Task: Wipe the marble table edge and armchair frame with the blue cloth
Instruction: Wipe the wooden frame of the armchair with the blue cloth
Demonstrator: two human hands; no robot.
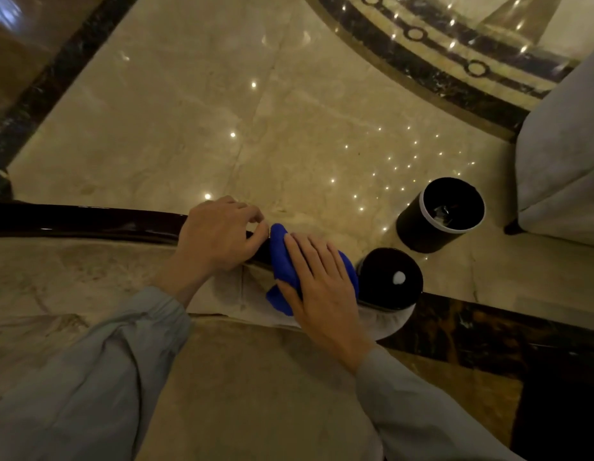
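Note:
The blue cloth [279,257] lies bunched over the dark glossy wooden frame [89,222] of the armchair, near its rounded end [390,277]. My right hand [319,281] presses flat on the cloth, fingers spread over it. Just left of the cloth, my left hand [219,232] rests on the same frame, with curled fingers gripping the rail. The beige upholstered seat and back [249,377] of the chair fill the lower part of the view. No marble table shows in the frame.
A black cylindrical bin [438,216] stands on the polished marble floor [222,111] to the right of the chair. A pale upholstered seat [562,154] occupies the right edge. Dark marble border strips run at the upper left and lower right.

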